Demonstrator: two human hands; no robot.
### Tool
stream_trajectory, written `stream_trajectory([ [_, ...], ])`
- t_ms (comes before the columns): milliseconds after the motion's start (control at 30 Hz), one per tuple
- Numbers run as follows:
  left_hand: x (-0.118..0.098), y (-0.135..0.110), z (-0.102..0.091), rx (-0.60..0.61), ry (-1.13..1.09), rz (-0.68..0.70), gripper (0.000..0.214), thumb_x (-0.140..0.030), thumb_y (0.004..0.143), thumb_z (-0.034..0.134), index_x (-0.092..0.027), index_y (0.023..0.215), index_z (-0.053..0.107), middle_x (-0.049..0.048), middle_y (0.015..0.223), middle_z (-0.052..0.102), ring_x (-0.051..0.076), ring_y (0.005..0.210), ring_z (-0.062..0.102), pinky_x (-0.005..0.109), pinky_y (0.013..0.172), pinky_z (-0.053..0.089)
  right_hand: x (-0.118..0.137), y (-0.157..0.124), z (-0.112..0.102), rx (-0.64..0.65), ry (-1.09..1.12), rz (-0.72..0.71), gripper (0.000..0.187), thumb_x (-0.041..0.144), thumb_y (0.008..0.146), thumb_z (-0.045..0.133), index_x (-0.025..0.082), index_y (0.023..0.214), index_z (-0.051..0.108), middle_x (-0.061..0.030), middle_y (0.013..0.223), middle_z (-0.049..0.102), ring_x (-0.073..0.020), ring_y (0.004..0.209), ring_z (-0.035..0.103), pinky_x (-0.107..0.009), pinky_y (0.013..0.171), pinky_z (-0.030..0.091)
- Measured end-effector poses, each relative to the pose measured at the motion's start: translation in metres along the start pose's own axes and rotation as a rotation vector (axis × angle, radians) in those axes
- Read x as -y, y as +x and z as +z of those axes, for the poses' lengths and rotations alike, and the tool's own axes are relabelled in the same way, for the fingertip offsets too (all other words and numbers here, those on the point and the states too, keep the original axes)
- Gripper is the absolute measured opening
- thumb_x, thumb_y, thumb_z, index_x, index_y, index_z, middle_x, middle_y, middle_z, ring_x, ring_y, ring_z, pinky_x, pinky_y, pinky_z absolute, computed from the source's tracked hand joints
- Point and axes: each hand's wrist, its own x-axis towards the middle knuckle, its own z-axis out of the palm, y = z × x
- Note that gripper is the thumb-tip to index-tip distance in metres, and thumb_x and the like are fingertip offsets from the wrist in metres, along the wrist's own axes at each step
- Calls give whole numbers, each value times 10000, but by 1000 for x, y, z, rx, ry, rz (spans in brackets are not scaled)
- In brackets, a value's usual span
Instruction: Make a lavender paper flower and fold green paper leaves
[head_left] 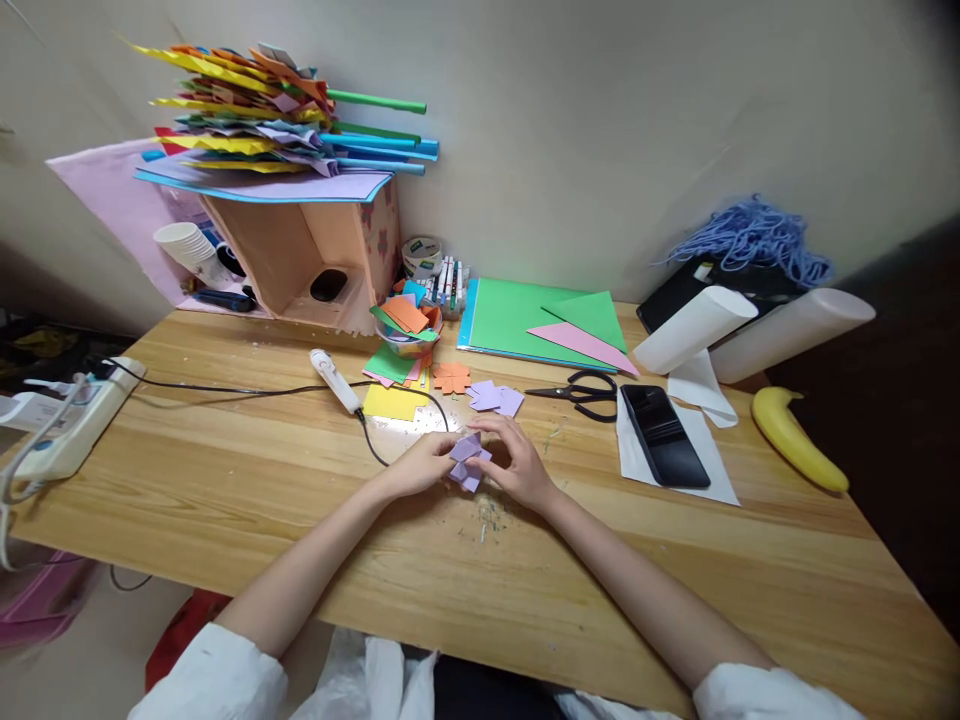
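Observation:
Both of my hands meet at the middle of the wooden table (225, 480) over a small folded lilac paper piece (466, 460). My left hand (421, 464) pinches its left side with closed fingers. My right hand (516, 462) curls over its right side, fingers pressed on the paper. More lilac paper squares (496, 397) and an orange paper flower shape (451, 377) lie just beyond my hands. A white glue gun (335, 380) with a black cord lies to the far left of them.
Black scissors (583, 392), a black phone (663, 435) on white paper, a banana (796, 440) and two white rolls (694, 330) lie right. Green and pink sheets (525, 320), a bowl of scraps (405, 325), a cardboard box (300, 255) under stacked coloured paper, and a power strip (71, 420) sit around.

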Motion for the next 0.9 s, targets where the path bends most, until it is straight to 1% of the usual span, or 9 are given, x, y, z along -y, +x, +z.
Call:
stream_trajectory([
  [67,2,1,-1,8,-5,-21,193,-328,752,492,-155,776,574,16,696,619,127,614,581,217,556,450,0,1,-1,17,19,13,339,285,755,614,240,1083,543,-63,978,588,-207,944,516,-372,835,414],
  [133,6,4,-4,-18,-20,-56,237,-367,754,499,-154,826,575,33,738,640,140,636,613,227,571,471,-1,2,0,12,46,47,263,288,754,612,241,1013,595,-51,907,598,-199,889,525,-354,799,424],
  [200,11,8,-8,-69,-43,-82,293,-415,749,510,-144,847,561,52,759,648,150,635,634,230,552,482,-2,2,1,-19,125,138,198,302,764,593,227,946,616,-50,886,598,-191,852,538,-332,760,438],
  [300,17,12,-14,-118,-102,-94,387,-491,720,544,-127,852,538,64,734,646,158,616,645,231,528,493,-6,3,3,-117,347,327,183,328,768,570,201,899,585,-43,878,600,-172,799,563,-294,711,455],
  [367,18,13,-16,-112,-133,-89,416,-498,694,582,-122,866,534,65,736,648,160,628,648,232,539,499,-10,4,4,-182,484,428,193,344,745,586,192,861,560,-30,836,597,-160,755,569,-276,680,459],
  [467,18,11,-15,-85,-128,-66,391,-460,683,617,-122,866,542,61,755,652,158,664,648,226,561,499,-16,5,4,-247,592,518,218,364,713,610,195,816,520,-15,787,579,-152,701,556,-265,632,459],
  [567,17,10,-12,-70,-93,-44,353,-444,695,610,-129,845,555,50,745,654,156,673,642,223,564,489,-19,5,3,-267,614,533,221,374,712,608,200,762,482,-1,747,554,-147,684,537,-270,640,458],
  [667,16,10,-9,-86,-73,-18,332,-434,702,605,-129,828,564,41,732,652,143,651,631,215,551,474,-19,4,4,-259,565,519,224,368,715,607,198,706,462,17,680,514,-133,644,509,-254,627,439],
  [900,16,10,-10,-115,-79,16,317,-421,721,594,-116,807,585,43,693,655,134,617,615,204,531,463,-13,4,4,-254,485,470,205,356,770,560,190,696,465,36,615,462,-112,595,456,-232,597,383],
])
